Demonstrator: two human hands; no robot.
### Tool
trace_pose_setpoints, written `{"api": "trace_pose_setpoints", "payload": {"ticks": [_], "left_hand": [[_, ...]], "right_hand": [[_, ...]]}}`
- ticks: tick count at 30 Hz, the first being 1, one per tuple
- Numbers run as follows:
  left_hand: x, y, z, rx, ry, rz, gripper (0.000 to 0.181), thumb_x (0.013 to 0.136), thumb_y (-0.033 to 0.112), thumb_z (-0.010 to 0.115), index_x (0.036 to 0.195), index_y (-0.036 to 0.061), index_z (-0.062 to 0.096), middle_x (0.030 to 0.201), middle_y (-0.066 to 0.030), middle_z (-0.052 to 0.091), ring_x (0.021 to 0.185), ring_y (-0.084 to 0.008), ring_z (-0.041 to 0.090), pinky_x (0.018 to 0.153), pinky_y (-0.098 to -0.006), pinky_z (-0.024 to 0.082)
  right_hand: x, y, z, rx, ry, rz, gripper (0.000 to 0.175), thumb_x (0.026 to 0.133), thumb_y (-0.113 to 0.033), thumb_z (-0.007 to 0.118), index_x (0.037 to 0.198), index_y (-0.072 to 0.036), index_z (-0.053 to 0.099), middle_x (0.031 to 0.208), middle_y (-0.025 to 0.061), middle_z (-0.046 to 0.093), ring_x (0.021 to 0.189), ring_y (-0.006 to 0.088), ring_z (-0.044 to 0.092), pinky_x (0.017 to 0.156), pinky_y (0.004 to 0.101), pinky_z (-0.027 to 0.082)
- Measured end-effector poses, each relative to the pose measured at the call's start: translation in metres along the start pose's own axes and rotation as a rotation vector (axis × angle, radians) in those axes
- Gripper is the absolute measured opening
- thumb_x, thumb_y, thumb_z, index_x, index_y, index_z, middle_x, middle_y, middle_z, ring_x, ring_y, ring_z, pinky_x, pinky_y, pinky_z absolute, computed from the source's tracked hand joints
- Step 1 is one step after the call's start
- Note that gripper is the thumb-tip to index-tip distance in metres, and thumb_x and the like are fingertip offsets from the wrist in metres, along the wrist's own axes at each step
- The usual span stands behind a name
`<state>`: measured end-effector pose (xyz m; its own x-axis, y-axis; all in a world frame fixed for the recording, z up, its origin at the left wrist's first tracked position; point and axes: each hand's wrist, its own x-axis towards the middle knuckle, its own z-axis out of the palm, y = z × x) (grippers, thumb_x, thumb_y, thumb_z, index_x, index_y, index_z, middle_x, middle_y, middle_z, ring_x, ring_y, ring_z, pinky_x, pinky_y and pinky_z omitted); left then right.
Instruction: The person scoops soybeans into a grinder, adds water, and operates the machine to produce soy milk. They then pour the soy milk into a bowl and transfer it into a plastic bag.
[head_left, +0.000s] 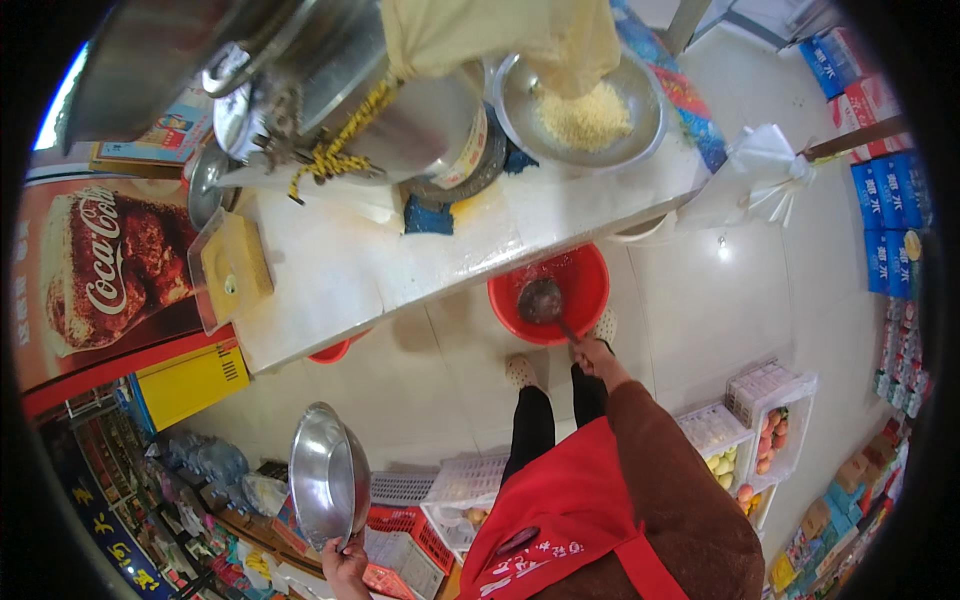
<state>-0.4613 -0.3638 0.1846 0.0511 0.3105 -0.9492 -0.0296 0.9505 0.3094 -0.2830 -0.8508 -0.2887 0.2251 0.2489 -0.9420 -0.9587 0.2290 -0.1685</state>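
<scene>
At the lower left, my left hand (346, 561) grips a stainless steel basin (327, 480) by its rim, tilted nearly on its side. My right hand (596, 358) is closed around the handle of a metal ladle (540, 301). The bowl of this ladle hangs in or over a red plastic tub (592, 281) on the floor, beyond my feet and partly under the counter edge. On the counter, another steel bowl (651, 112) holds a pale yellow crumbly mass (589, 120). A cream cloth (480, 34) hangs above it, partly covering its far side.
A steel machine (420, 124) with a yellow-black rope (345, 142) stands on the white counter (330, 285). Near its left end sits a clear plastic box (217, 270). A white plastic bag (765, 169) hangs at the right. Fruit crates (757, 397) stand behind my right side.
</scene>
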Motion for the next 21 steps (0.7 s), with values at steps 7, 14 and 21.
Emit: {"api": "trace_pose_setpoints", "payload": {"ticks": [7,14,21], "left_hand": [[0.01,-0.006,0.017,0.026,-0.189,-0.08,0.062,0.065,-0.002,0.048,0.126,0.0035,0.04,0.119,-0.0283,0.044,0.061,-0.0138,0.046,0.041,-0.0187,0.037],[0.032,-0.012,0.037,-0.019,-0.22,-0.115,0.053,0.068,0.001,0.044,0.12,-0.0008,0.041,0.106,-0.0292,0.049,0.058,-0.0185,0.047,0.04,-0.0201,0.037],[0.04,-0.02,0.053,-0.12,-0.201,-0.189,0.046,0.07,0.008,0.046,0.114,-0.0032,0.046,0.097,-0.0255,0.052,0.05,-0.0169,0.045,0.038,-0.0214,0.04]], "right_hand": [[-0.174,0.015,-0.015,0.241,-0.253,-0.003,0.01,0.09,-0.02,0.047,0.099,-0.02,0.049,0.06,-0.0015,0.045,0.041,0.0061,0.038,0.033,0.0188,0.028],[-0.33,-0.015,-0.001,0.342,-0.411,-0.181,0.034,0.089,-0.014,0.048,0.122,-0.017,0.044,0.063,-0.0035,0.04,0.04,0.0026,0.03,0.036,0.0168,0.025],[-0.401,-0.086,0.011,0.296,-0.131,-0.402,0.04,0.088,-0.011,0.047,0.127,-0.014,0.04,0.06,-0.0026,0.04,0.039,0.0034,0.031,0.036,0.0168,0.026]]}}
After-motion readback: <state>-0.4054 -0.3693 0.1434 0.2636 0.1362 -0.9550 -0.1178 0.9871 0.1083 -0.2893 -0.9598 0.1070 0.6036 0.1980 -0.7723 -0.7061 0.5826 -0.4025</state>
